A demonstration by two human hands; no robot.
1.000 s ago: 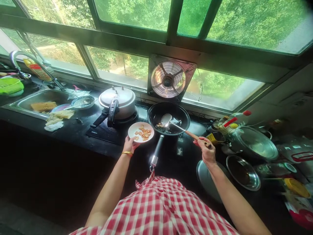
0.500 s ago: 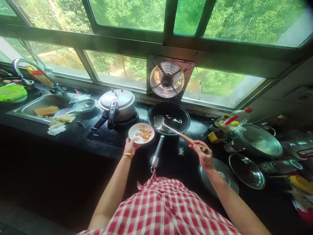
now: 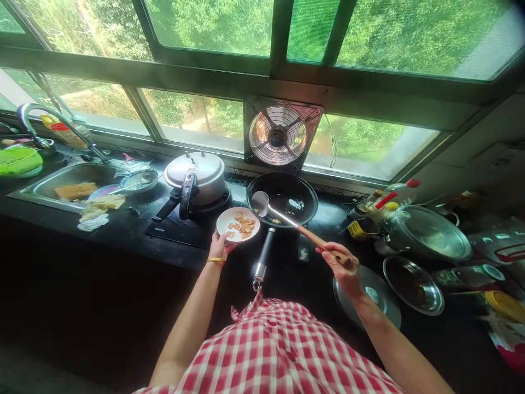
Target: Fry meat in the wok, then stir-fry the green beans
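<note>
My left hand [image 3: 221,247] grips the near edge of a white plate [image 3: 225,219], held beside the wok's left front rim. Several browned food pieces [image 3: 245,225] lie on that plate. My right hand [image 3: 340,264] is wrapped round the wooden handle of a spatula [image 3: 314,237]. Its metal blade reaches over the left side of a black wok [image 3: 293,200]. Small food bits [image 3: 275,221] show near the wok's front rim, and its inside looks shiny. The wok's handle [image 3: 266,254] points toward my body, between my hands.
A pressure cooker [image 3: 200,178] stands on a cooktop left of the wok. The sink [image 3: 82,176] is farther left, with a bowl [image 3: 140,179] beside it. On the right are a pot lid [image 3: 373,298], a metal bowl [image 3: 413,284] and bottles [image 3: 385,200]. A fan [image 3: 278,134] sits behind the wok.
The spatula blade has shifted left toward the wok's left rim, and my right hand is slightly lower. Food bits now show near the wok's front edge. The plate has barely moved.
</note>
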